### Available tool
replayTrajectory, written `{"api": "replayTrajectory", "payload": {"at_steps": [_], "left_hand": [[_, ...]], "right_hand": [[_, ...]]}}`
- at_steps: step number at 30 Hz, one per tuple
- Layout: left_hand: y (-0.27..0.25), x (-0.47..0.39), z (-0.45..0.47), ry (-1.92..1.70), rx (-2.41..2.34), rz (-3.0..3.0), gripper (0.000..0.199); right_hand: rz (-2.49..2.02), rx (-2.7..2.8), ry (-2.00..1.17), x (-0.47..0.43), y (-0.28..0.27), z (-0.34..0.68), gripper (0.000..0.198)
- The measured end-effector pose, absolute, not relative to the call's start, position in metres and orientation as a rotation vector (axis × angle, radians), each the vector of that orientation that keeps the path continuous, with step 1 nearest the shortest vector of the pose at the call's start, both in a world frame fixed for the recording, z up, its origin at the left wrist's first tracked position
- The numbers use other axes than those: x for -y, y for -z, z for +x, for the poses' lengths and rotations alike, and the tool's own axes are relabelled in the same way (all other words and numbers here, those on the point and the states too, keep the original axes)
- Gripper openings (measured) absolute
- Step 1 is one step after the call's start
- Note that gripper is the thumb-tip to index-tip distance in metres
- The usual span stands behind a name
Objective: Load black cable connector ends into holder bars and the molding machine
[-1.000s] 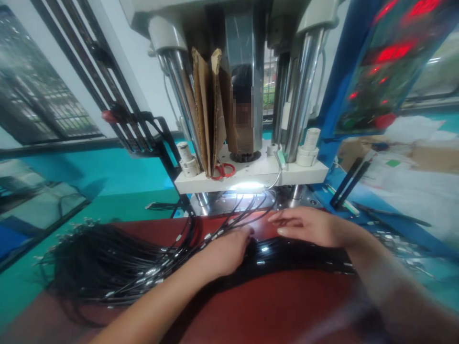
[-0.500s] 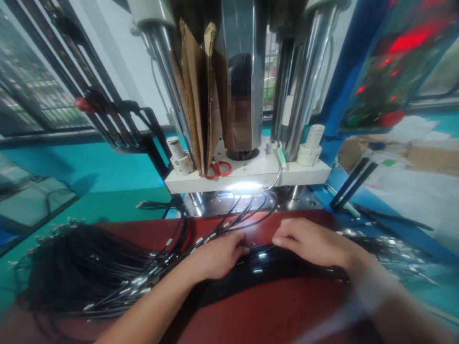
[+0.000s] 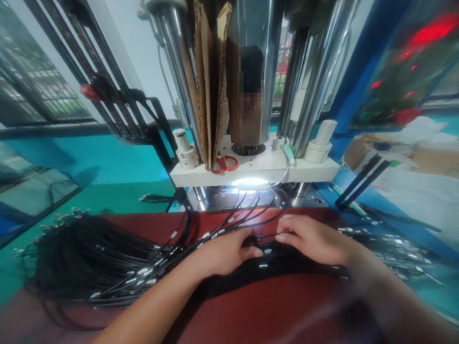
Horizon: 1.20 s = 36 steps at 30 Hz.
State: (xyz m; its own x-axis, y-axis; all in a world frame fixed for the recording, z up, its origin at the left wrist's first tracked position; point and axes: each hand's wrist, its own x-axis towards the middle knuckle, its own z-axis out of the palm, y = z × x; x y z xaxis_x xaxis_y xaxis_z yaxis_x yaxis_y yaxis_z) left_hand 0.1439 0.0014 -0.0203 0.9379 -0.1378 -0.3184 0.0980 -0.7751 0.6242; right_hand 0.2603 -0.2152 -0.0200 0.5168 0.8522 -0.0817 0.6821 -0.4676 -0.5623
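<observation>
A thick bundle of black cables with small silvery sleeves lies across the red-brown work surface. One black cable stretches just above the bundle between my two hands. My right hand pinches it between thumb and fingertips. On the other side, my left hand has its fingers curled around the cable's left part, thumb pointing right over the bundle; its grip is partly hidden. Several cables run from beside my left hand up under the lit press plate.
Steel columns rise from the press behind my hands. Folded cardboard and red-handled scissors rest on the white plate. A loose cable heap spreads at left, metal-tipped cable ends at right. A control panel glows red.
The view has shifted slightly, moving the press rightward in the picture. A single cable now shows stretched between my hands, raised from the bundle. My left thumb and fingers are farther apart.
</observation>
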Motion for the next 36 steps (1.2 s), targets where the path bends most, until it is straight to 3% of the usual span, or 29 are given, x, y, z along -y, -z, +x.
{"api": "replayTrajectory", "payload": {"at_steps": [8, 15, 36], "left_hand": [[0.021, 0.000, 0.143, 0.411, -0.026, 2.504, 0.041], [0.020, -0.002, 0.142, 0.411, 0.042, 2.547, 0.031], [0.017, -0.007, 0.142, 0.355, 0.244, 2.561, 0.018]], "right_hand": [[-2.183, 1.339, -0.247, 0.213, 0.023, 0.260, 0.020], [-2.247, 1.390, -0.468, 0.220, 0.014, 0.262, 0.017], [-2.231, 1.346, -0.518, 0.220, 0.014, 0.261, 0.015]]}}
